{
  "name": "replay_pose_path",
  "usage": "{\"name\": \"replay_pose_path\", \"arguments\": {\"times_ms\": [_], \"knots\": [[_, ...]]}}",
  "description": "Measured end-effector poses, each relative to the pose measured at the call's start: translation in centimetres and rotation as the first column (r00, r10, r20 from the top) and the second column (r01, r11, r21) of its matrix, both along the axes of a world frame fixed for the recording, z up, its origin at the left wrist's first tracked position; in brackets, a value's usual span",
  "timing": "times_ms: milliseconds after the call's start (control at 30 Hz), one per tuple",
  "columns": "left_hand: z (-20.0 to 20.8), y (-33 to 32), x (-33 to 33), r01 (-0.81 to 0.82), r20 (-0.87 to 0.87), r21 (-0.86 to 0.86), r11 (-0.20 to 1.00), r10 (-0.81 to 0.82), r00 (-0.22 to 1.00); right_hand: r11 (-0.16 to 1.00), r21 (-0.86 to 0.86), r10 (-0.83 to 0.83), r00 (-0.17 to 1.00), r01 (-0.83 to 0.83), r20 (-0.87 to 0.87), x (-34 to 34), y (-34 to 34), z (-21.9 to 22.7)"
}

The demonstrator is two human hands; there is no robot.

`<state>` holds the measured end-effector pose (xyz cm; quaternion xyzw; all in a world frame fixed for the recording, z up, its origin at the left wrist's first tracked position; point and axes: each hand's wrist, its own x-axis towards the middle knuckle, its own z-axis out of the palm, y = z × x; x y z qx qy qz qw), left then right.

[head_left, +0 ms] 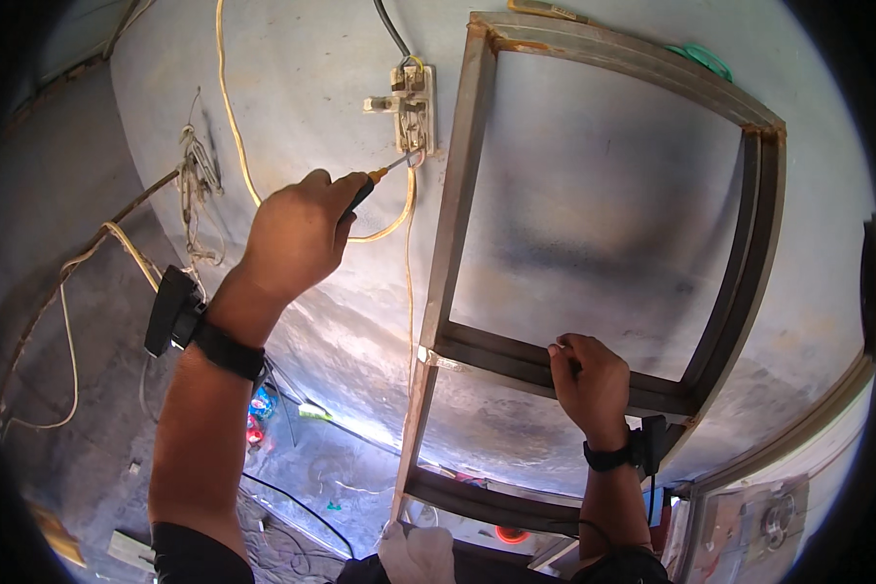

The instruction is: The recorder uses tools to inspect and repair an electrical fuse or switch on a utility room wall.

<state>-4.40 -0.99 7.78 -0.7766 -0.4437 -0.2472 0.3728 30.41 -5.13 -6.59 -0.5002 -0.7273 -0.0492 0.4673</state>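
My left hand (302,234) is closed around a screwdriver (362,192) with a black and orange handle. The screwdriver's tip reaches the lower terminals of an open knife switch (414,112) on the wall, where wires enter from below. The switch lever sticks out to the left. My right hand (592,384) is curled shut in front of the crossbar (496,356) of a brown metal frame. Something dark shows between its fingers, too small to tell. Whether that hand touches the bar is unclear.
A black cable (391,27) runs into the switch from above; a cream cable (399,219) loops below it. Left are a wire bundle (200,161) and a rusty rod (131,206). Green cord (706,60) lies atop the frame. A pale cloth-like shape (417,557) is at the bottom.
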Motion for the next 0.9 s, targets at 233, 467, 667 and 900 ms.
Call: {"name": "replay_pose_path", "arguments": {"times_ms": [233,467,667,900], "knots": [[0.2,-0.1,1.0,0.729,0.903,-0.275,0.627,0.429,-0.028,0.999,0.027,0.025,1.0,-0.024,-0.007,0.3,0.1,-0.1],[0.4,-0.1,1.2,-0.202,-0.044,-0.137,0.97,0.198,0.979,0.999,-0.022,0.032,0.999,-0.033,-0.029,0.1,-0.2,0.2],[1.5,-0.2,1.9,0.657,0.873,-0.428,0.621,0.471,0.124,0.998,0.022,0.052,0.999,-0.051,-0.016,0.4,0.0,0.0],[0.4,0.7,0.4,0.015,0.243,-0.277,0.961,0.055,0.968,0.999,0.029,0.047,0.999,-0.046,-0.014,0.3,-0.1,0.0]]}}
